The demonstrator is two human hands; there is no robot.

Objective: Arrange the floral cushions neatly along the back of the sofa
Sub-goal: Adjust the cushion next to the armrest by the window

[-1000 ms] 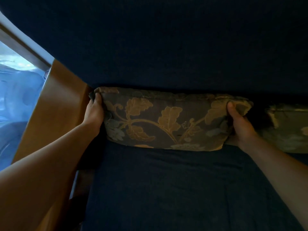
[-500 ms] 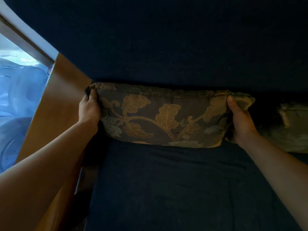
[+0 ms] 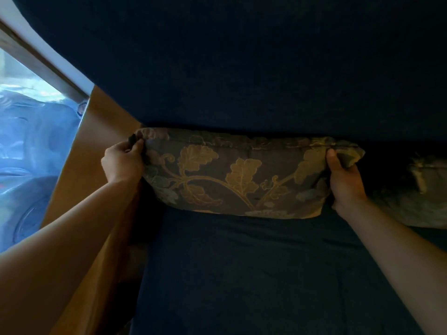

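Observation:
A dark floral cushion (image 3: 242, 175) with gold leaves stands upright against the dark blue sofa back (image 3: 242, 68), its lower edge on the blue seat (image 3: 254, 274). My left hand (image 3: 122, 162) pinches its upper left corner. My right hand (image 3: 344, 182) grips its right end, thumb on the front face. A second floral cushion (image 3: 420, 189) leans at the far right, partly cut off by the frame edge and in shadow.
A brown wooden armrest panel (image 3: 94, 151) bounds the sofa on the left, close to my left hand. Beyond it is a bright bluish area (image 3: 31, 146) and a pale wall strip with a dark rail (image 3: 46, 66).
Both hands have raised the cushion slightly and shifted it left toward the armrest. My left hand's grip moved to the top corner.

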